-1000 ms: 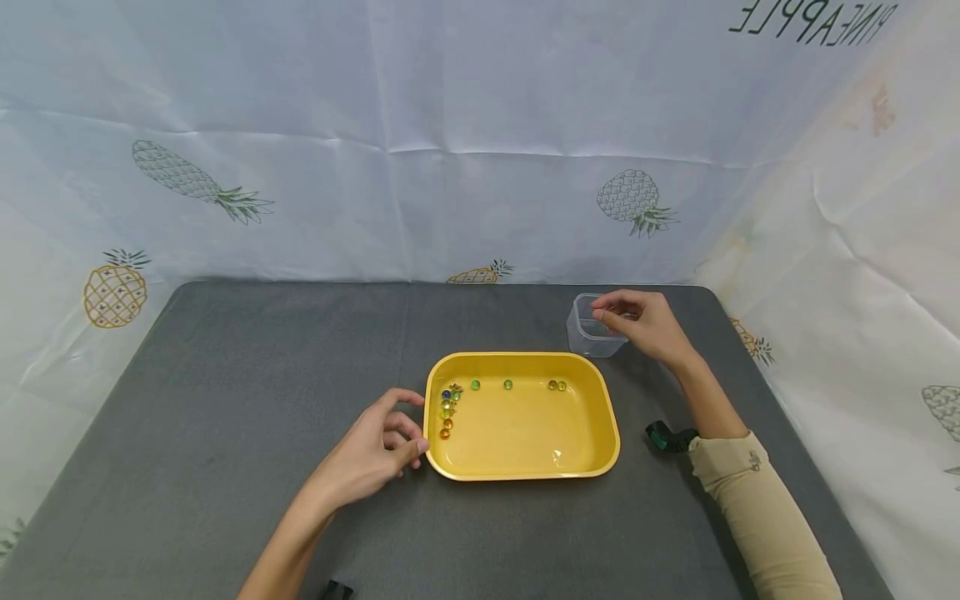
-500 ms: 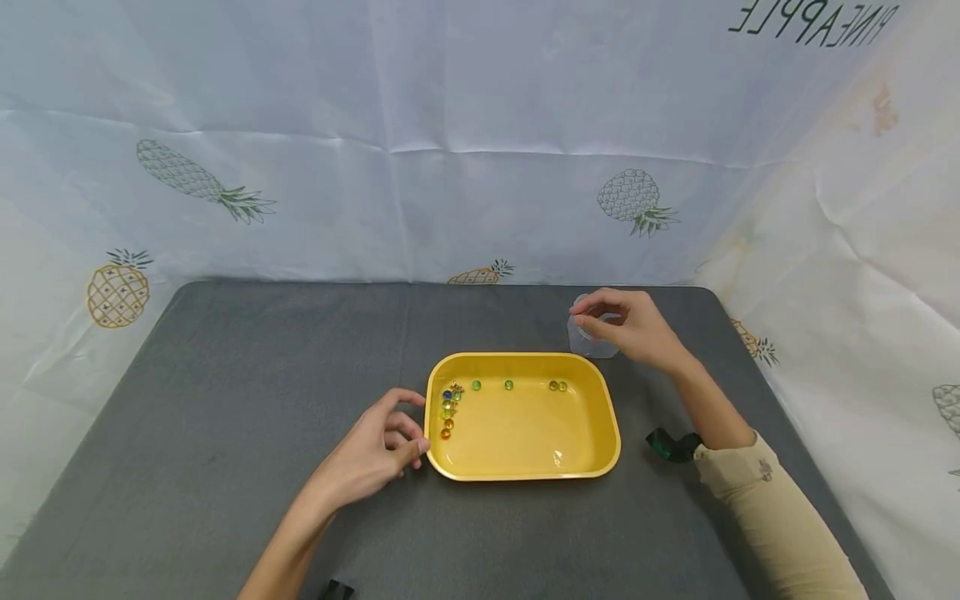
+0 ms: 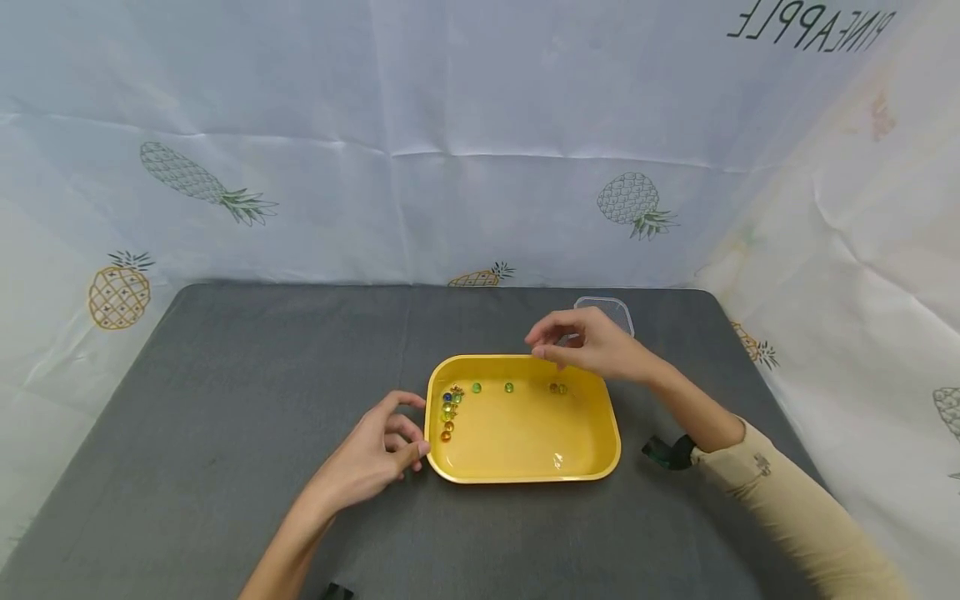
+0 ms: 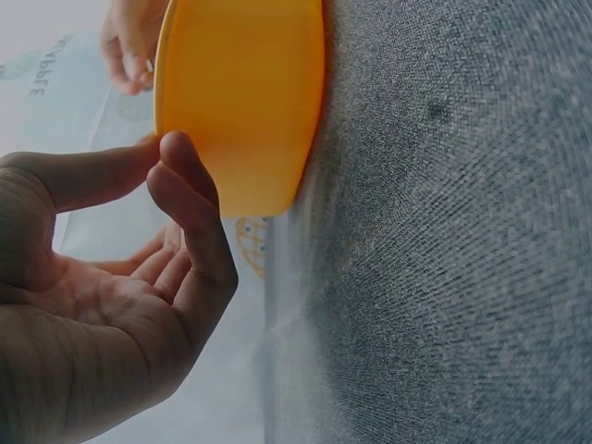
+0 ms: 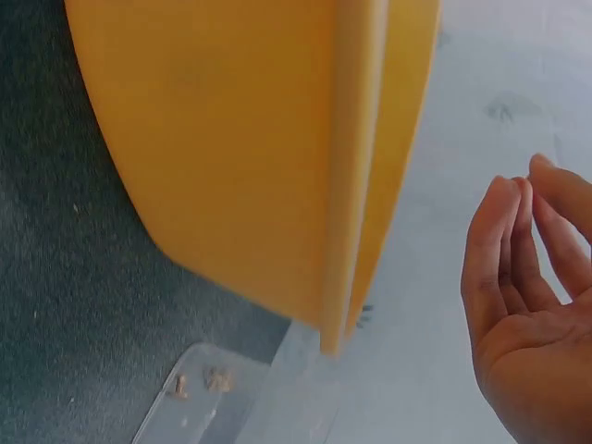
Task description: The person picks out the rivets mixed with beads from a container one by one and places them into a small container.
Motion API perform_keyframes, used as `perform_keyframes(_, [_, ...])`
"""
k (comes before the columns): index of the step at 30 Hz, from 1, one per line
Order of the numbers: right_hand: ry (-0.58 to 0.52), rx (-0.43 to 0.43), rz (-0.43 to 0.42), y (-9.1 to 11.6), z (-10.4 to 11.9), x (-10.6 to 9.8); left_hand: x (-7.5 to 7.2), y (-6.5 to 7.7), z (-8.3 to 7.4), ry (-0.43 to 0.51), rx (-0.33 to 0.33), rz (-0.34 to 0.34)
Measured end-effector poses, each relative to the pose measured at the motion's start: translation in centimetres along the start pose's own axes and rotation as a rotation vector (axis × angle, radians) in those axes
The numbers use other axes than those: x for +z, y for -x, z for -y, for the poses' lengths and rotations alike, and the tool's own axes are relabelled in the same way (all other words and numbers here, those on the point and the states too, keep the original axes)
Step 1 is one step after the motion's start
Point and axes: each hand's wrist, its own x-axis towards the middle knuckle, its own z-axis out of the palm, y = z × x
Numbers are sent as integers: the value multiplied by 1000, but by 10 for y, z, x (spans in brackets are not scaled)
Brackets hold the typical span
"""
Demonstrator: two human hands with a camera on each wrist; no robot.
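A yellow tray (image 3: 525, 429) lies on the grey table. Along its left side sit several glass marbles (image 3: 447, 412), green, blue and amber, with small gold charms (image 3: 457, 389) among them. Green marbles (image 3: 509, 387) also lie along its far side, beside an amber one. My left hand (image 3: 371, 454) holds the tray's left rim between thumb and fingers; the left wrist view shows its thumb and fingers (image 4: 190, 199) meeting at the rim. Over the tray's far right rim hovers my right hand (image 3: 588, 342), fingers loosely bent and nothing visible between them.
Behind my right hand stands a clear plastic container (image 3: 617, 312), partly hidden by it. Small tan pieces (image 5: 218, 379) show inside it in the right wrist view. A white cloth (image 3: 337, 217) printed with pineapples hangs behind the table.
My right hand has moved from over the clear container leftward and nearer, to the tray's far rim. The left hand and tray have stayed in place.
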Motion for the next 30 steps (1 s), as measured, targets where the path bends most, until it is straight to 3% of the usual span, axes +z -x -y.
perform_keyframes(6, [-91, 50, 138, -9, 8, 11, 0, -1, -1, -7, 2, -1])
perform_keyframes(12, [-86, 43, 240, -20, 15, 23, 0, -1, -1, -10, 5, -4])
perform_keyframes(30, [-119, 87, 378, -35, 8, 48, 0, -1, 1, -2, 8, 7])
